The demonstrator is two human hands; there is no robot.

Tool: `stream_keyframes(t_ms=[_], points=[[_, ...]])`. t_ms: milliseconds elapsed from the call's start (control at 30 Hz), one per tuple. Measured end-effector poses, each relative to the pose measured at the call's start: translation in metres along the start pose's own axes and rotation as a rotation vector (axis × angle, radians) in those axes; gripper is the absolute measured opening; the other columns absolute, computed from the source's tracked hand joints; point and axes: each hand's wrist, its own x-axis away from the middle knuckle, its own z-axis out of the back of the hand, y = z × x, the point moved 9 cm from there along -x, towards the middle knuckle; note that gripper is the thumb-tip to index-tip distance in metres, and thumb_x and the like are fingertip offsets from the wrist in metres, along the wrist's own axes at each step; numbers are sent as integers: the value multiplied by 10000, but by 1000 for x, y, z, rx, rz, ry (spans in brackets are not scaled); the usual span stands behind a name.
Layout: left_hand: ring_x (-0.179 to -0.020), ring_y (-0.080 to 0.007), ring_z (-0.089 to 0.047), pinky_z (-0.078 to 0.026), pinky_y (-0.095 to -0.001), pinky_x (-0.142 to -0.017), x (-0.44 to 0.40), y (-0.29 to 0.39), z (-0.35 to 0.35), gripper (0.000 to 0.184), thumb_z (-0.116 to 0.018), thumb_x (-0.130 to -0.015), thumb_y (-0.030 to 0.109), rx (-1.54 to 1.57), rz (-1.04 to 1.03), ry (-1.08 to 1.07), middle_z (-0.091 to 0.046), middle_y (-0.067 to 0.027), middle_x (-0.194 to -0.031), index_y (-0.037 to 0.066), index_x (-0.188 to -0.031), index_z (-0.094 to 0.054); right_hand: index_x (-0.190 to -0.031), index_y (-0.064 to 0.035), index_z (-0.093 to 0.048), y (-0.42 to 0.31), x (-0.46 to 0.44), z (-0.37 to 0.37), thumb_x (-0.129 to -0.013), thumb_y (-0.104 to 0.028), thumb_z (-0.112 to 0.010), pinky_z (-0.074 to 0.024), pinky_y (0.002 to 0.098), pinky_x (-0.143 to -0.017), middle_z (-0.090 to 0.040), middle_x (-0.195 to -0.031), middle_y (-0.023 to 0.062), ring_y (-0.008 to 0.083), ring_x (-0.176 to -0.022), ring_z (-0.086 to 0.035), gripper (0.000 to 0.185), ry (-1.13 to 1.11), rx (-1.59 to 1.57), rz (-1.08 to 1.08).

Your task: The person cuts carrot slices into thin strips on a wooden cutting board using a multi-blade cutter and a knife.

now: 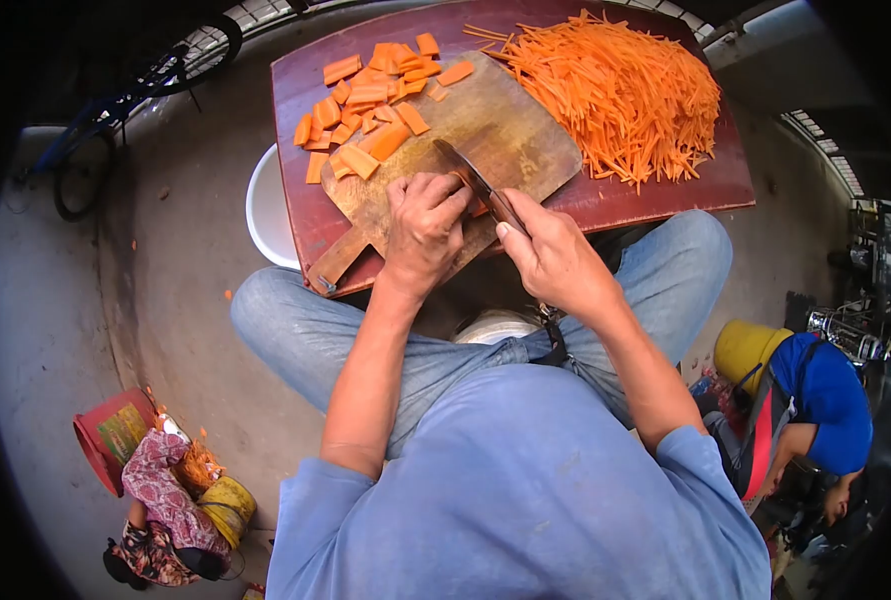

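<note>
On a wooden cutting board (505,120) with a short handle, my left hand (427,222) is curled down with its fingers bent. A sliver of orange carrot (477,209) shows beside those fingertips, mostly hidden by the hand and the blade. My right hand (555,250) grips a knife (462,167) by its dark handle, the blade slanting up and left close against my left knuckles. Thick carrot pieces (368,95) lie scattered over the board's left side and onto the table. A big heap of carrot strips (625,95) rests to the board's right.
The board lies on a red table (705,190). A white basin (270,210) stands partly beneath its left edge. Two other people sit low, at lower left and right, near a red bucket (105,440) and yellow buckets (750,350). A bicycle (115,110) leans at upper left.
</note>
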Motion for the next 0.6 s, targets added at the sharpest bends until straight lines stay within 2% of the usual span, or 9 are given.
stream_keyframes(t_ms=[67,167,267,367,467,600], points=[[-1075,-254,-692,-438,-453,-963,-1,0,2,288,-758,-776,3,3,0,8,-744,-33,-1138,92,-1048,-786,-1360,21,-610,-7,8,8,-1085,-67,-614,-534,449,-770,-631,-890,229,390,-778,-620,289,55,-12,53],[-1067,-257,-693,-438,-454,-964,0,-2,2,286,-754,-778,3,14,23,8,-744,-32,-1134,96,-1046,-788,-1368,12,-608,-8,26,10,-1090,-70,-607,-530,457,-774,-636,-901,232,394,-794,-628,291,42,-24,1],[-1054,-258,-693,-436,-449,-973,-1,-1,0,288,-753,-775,-2,-1,20,-3,-745,-32,-1124,94,-1045,-788,-1374,9,-610,-6,13,1,-1090,-71,-610,-528,451,-779,-639,-907,225,398,-805,-633,296,162,16,169],[-1042,-254,-688,-430,-444,-983,-2,0,2,284,-750,-779,-3,-5,30,-5,-742,-26,-1103,92,-1043,-789,-1357,25,-566,-2,-3,-4,-1075,-97,-612,-520,583,-845,-693,-1054,352,578,-1053,-656,311,-14,22,19],[-1028,-252,-682,-427,-441,-980,-1,0,2,285,-750,-780,-4,10,7,19,-742,-22,-1094,100,-1042,-791,-1379,17,-611,-12,8,8,-1092,-74,-607,-535,458,-780,-652,-908,239,428,-824,-657,301,44,-8,43],[-1025,-254,-684,-429,-446,-977,0,-2,2,279,-761,-780,-4,21,18,14,-744,-25,-1092,99,-1037,-792,-1372,11,-617,-7,20,8,-1096,-90,-612,-532,451,-759,-626,-859,226,402,-778,-632,294,62,4,54]])
